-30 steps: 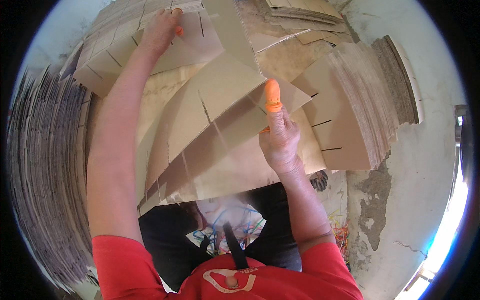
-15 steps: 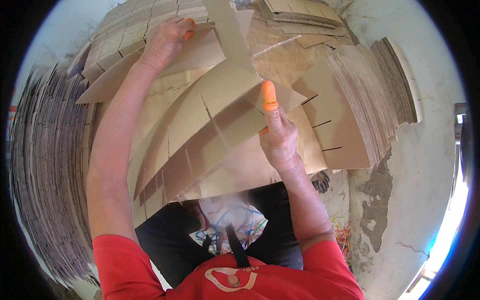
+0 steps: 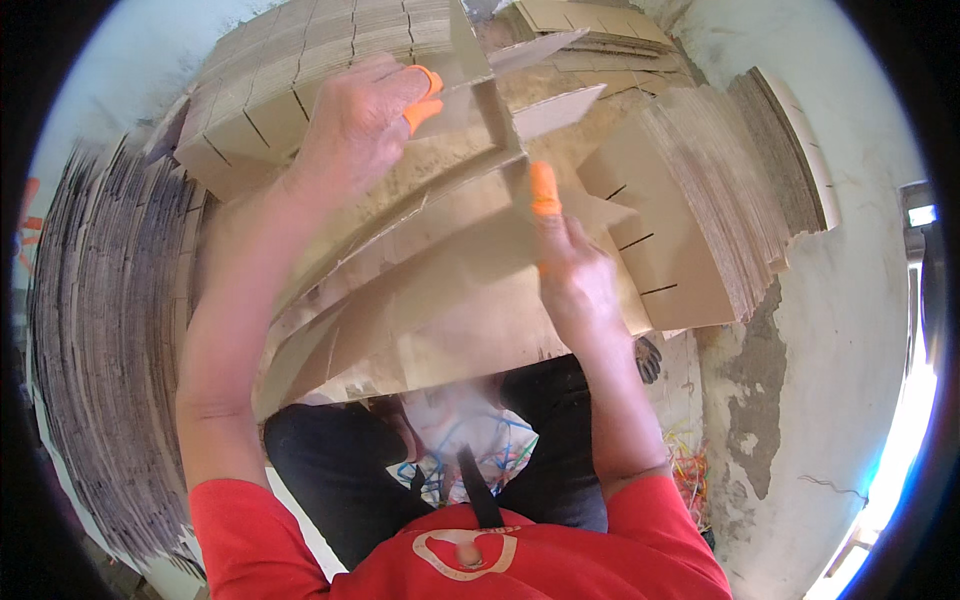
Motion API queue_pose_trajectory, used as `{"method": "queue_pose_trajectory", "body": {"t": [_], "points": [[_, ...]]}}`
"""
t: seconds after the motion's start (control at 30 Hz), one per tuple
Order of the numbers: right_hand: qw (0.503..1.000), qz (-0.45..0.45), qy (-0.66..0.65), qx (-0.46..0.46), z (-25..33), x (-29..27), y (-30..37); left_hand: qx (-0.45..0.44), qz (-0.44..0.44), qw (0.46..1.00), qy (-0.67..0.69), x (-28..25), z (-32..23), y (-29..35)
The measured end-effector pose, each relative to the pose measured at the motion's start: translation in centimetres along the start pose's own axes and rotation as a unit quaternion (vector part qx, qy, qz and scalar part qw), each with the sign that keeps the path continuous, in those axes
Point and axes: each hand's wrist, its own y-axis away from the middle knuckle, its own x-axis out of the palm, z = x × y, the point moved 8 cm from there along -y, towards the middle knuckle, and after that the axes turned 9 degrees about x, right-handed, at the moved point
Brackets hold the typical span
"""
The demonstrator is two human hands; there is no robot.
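Note:
Slotted cardboard dividers (image 3: pixel 430 290), partly fitted crosswise into each other, stand in front of me. My right hand (image 3: pixel 575 285), an orange cover on its thumb, grips them at their right corner; the fingers behind are mostly hidden. Beyond them, my left hand (image 3: pixel 365 125) is closed, with orange covers on its fingertips. It pinches a cardboard strip (image 3: pixel 462 118) close to the crossing pieces. Motion blurs both hands and the strip. Two short cardboard ends (image 3: pixel 560 110) stick out to the right past the crossing piece.
A stack of slotted cardboard (image 3: pixel 270 115) lies at the far left, and a tall one (image 3: pixel 100 330) runs along the left side. More slotted sheets (image 3: pixel 665 240) lean on the right near the wall (image 3: pixel 820 380). Flat sheets (image 3: pixel 600 25) lie at the back.
My left hand has come nearer and to the right from the far stack, bringing a cardboard strip. The held dividers have tilted, and my right hand has shifted slightly right.

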Motion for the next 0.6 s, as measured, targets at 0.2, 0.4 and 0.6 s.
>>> {"method": "queue_pose_trajectory", "body": {"t": [0.2,0.4,0.6], "points": [[0.994,0.054,0.087,0.043,1.0,-5.6,2.1,-0.116,0.045,0.991,0.052,0.2,-1.4,0.9],[0.992,0.112,0.060,0.008,-3.6,-1.6,2.3,-0.292,0.149,0.933,0.152,5.0,2.4,8.3],[0.997,-0.007,-0.064,0.037,-7.3,-8.5,3.3,-0.291,0.063,0.951,0.086,-3.1,-5.7,8.3]]}}
